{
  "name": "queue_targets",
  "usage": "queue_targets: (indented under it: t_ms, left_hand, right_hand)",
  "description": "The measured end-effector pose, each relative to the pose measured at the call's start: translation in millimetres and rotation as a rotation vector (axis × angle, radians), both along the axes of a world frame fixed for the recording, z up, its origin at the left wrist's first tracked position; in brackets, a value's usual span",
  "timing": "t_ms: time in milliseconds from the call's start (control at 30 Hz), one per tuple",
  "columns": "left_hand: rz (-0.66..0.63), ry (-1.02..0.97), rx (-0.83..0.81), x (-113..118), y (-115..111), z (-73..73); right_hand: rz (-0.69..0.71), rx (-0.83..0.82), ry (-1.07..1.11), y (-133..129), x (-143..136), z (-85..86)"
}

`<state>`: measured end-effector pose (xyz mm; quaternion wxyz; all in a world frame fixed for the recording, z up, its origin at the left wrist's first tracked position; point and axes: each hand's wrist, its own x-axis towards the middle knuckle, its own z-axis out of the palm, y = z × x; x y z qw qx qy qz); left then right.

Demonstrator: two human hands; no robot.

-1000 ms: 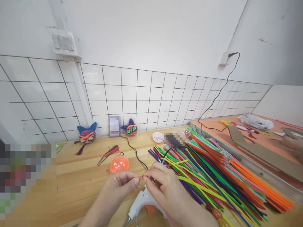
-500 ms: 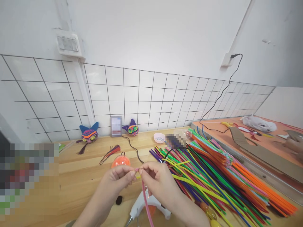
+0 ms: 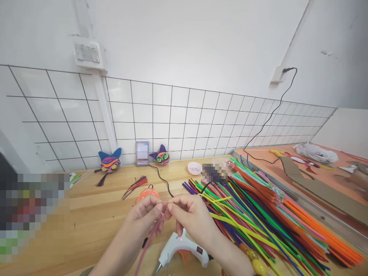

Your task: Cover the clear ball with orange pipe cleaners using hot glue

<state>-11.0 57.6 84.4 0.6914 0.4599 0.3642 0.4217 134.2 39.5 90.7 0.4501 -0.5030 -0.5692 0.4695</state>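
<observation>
A pink pipe cleaner is pinched near its upper end between both my hands, its long tail hanging down to the lower left. My left hand grips it with thumb and forefinger, and my right hand pinches it right beside, fingertips almost touching. Just behind my left hand sits a round orange ornament with a dark loop on top, partly covered by the fingers. Below the hands a white hot glue gun with an orange trigger stands on the table, its red light lit.
Many coloured pipe cleaners spread over the right of the wooden table. Behind are two yarn-wrapped animal heads, a phone-like screen, a pink bowl and dark-red threads. Cardboard and a co-worker's hand lie at right.
The pipe cleaner's hanging tail has swung from right of the fingers to the lower left. Both hands stay together, with the fingers slightly shifted. The view has turned slightly.
</observation>
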Motion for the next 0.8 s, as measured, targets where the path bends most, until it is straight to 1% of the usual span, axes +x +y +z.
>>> queue_targets:
  t_ms: [100, 267, 400, 500, 633, 700, 800]
  left_hand:
    - [0.017, 0.025, 0.019, 1, 0, -4.4]
    - [-0.036, 0.07, 0.043, 4, 2, -11.1]
    - [-0.062, 0.132, 0.027, 6, 1, -12.2]
    - [-0.09, 0.181, 0.056, 8, 4, -14.4]
    - [-0.11, 0.223, 0.086, 12, 6, -20.8]
    - [-0.111, 0.259, 0.106, 13, 5, -20.5]
    - [-0.171, 0.372, 0.161, 7, 2, -12.3]
  right_hand:
    - [-0.008, 0.008, -0.019, -2, 3, -3.9]
    - [-0.011, 0.004, -0.047, -5, 11, -9.5]
    - [-0.013, -0.013, -0.068, -7, 15, -13.9]
    - [-0.008, -0.007, -0.097, -9, 16, -18.5]
    - [0.0, -0.015, -0.106, -11, 16, -24.2]
    - [-0.02, -0.038, -0.085, -12, 14, -25.4]
    - [-0.054, -0.061, -0.029, -12, 13, -25.2]
